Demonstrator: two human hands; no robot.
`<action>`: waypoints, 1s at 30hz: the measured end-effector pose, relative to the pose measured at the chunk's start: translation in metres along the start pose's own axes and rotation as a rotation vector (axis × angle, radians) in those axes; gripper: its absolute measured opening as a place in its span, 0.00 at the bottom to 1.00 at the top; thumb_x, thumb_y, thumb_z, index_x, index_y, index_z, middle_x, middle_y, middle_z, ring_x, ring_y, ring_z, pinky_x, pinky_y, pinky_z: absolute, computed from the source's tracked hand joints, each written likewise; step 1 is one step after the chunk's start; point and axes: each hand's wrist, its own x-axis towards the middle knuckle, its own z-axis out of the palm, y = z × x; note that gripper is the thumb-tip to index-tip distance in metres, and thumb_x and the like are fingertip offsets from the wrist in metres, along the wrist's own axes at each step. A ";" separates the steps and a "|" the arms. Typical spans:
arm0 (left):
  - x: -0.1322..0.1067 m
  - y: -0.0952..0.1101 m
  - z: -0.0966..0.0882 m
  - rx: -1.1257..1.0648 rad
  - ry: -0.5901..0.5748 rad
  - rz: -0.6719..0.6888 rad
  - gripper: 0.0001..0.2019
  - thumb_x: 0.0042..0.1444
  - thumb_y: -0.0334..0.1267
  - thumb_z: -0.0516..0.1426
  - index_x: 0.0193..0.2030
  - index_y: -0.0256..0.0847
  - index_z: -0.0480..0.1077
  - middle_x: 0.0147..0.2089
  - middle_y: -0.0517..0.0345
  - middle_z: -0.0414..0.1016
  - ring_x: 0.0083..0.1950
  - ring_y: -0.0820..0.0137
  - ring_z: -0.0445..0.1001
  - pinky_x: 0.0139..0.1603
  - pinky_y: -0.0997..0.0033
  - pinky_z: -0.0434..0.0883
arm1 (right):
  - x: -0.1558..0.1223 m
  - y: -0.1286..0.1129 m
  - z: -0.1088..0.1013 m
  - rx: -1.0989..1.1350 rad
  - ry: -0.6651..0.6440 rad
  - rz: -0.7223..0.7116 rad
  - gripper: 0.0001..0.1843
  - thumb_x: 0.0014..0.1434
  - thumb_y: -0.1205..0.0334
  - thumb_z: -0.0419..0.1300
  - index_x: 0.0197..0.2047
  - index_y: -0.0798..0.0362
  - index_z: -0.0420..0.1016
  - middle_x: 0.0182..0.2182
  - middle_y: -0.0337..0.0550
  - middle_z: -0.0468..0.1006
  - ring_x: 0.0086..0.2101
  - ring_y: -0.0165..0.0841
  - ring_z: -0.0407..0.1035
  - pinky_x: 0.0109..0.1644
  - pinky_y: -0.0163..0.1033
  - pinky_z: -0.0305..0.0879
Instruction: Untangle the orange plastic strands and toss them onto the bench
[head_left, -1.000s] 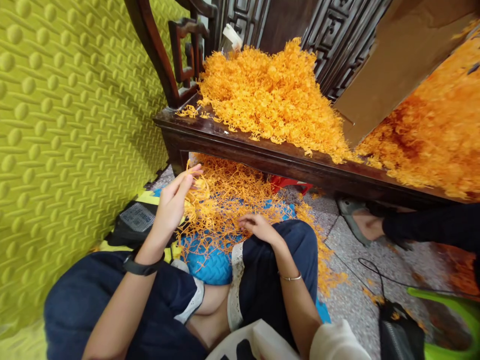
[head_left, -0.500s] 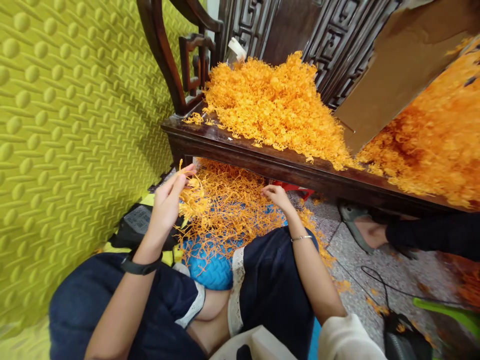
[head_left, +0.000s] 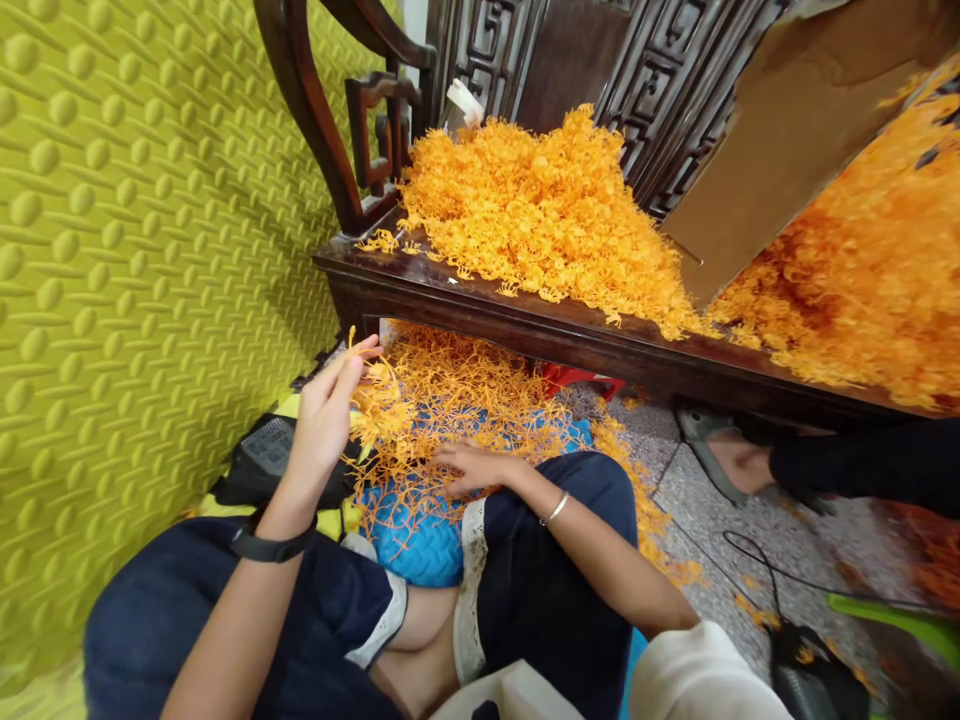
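Note:
My left hand [head_left: 328, 398] is closed around a thin orange plastic stem, its tip poking up past the fingers. A cluster of spidery orange plastic pieces [head_left: 379, 408] hangs from it just right of the fingers. My right hand [head_left: 476, 468] reaches inward over the heap of stringy orange plastic stems [head_left: 457, 390], fingers stretched out, with nothing visible in them. Whether its fingertips touch the stems I cannot tell. Under the heap, part of a blue textured surface [head_left: 420, 545] shows between my knees.
A dark wooden bench [head_left: 420, 300] carries a large mound of small orange plastic pieces [head_left: 540, 210]. Leaning on it is a cardboard sheet [head_left: 739, 180], with more orange pieces to the right. Another person's foot [head_left: 724, 460], a black cable [head_left: 772, 575] and a red plastic object [head_left: 581, 380] are nearby.
My right hand has moved left and toward me, from the far right side of the stem heap to its near middle, and its fingers have straightened. My left hand keeps its hold.

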 end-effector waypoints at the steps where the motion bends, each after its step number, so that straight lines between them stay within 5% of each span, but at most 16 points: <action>1: 0.000 -0.001 0.001 0.006 -0.004 -0.003 0.24 0.60 0.52 0.50 0.53 0.38 0.72 0.53 0.50 0.76 0.56 0.60 0.71 0.59 0.61 0.64 | 0.002 0.001 0.008 -0.066 -0.094 0.018 0.33 0.42 0.60 0.71 0.54 0.48 0.72 0.59 0.50 0.66 0.59 0.46 0.59 0.63 0.52 0.51; 3: 0.000 -0.002 0.002 0.010 -0.008 -0.010 0.23 0.60 0.52 0.51 0.53 0.39 0.72 0.53 0.51 0.76 0.56 0.60 0.71 0.60 0.61 0.63 | 0.005 0.007 0.019 -0.142 -0.208 0.060 0.41 0.41 0.60 0.72 0.59 0.48 0.67 0.64 0.54 0.57 0.63 0.51 0.51 0.65 0.56 0.45; 7: 0.000 -0.004 0.004 0.005 -0.016 -0.013 0.22 0.59 0.52 0.51 0.51 0.40 0.73 0.55 0.52 0.75 0.57 0.61 0.70 0.61 0.61 0.63 | 0.012 0.020 0.026 -0.314 -0.233 0.113 0.49 0.41 0.60 0.72 0.65 0.48 0.57 0.68 0.54 0.44 0.66 0.52 0.37 0.67 0.58 0.32; 12: 0.000 -0.004 0.002 0.022 0.002 -0.010 0.24 0.59 0.53 0.51 0.53 0.39 0.72 0.55 0.50 0.75 0.57 0.60 0.70 0.60 0.60 0.63 | 0.014 0.039 -0.002 -0.637 0.131 0.109 0.52 0.42 0.68 0.71 0.67 0.39 0.53 0.69 0.45 0.34 0.67 0.49 0.24 0.65 0.60 0.15; 16: 0.000 -0.004 -0.001 0.004 0.030 -0.011 0.24 0.59 0.52 0.51 0.54 0.38 0.72 0.55 0.49 0.75 0.56 0.60 0.71 0.59 0.61 0.65 | 0.007 0.068 -0.047 -0.502 0.329 0.410 0.54 0.41 0.60 0.73 0.67 0.41 0.51 0.69 0.47 0.33 0.66 0.51 0.20 0.63 0.63 0.13; 20: 0.000 -0.003 -0.002 0.006 0.026 -0.004 0.24 0.60 0.52 0.51 0.53 0.38 0.72 0.55 0.49 0.75 0.57 0.60 0.71 0.59 0.62 0.65 | 0.003 0.095 -0.068 -0.376 0.390 0.536 0.43 0.49 0.53 0.68 0.65 0.43 0.57 0.68 0.53 0.44 0.66 0.56 0.35 0.63 0.68 0.29; 24: 0.001 -0.003 -0.005 0.024 0.043 0.008 0.22 0.60 0.51 0.50 0.51 0.39 0.74 0.54 0.50 0.75 0.57 0.62 0.71 0.58 0.65 0.66 | 0.010 0.109 -0.068 -0.234 0.427 0.561 0.28 0.58 0.53 0.61 0.60 0.47 0.64 0.59 0.53 0.64 0.57 0.45 0.62 0.60 0.54 0.58; 30: 0.004 -0.006 -0.009 0.034 0.066 -0.003 0.21 0.60 0.50 0.51 0.51 0.41 0.73 0.55 0.53 0.75 0.57 0.64 0.71 0.58 0.66 0.65 | 0.018 0.112 -0.070 -0.100 0.511 0.557 0.18 0.63 0.55 0.55 0.53 0.55 0.68 0.53 0.49 0.69 0.51 0.38 0.67 0.55 0.52 0.64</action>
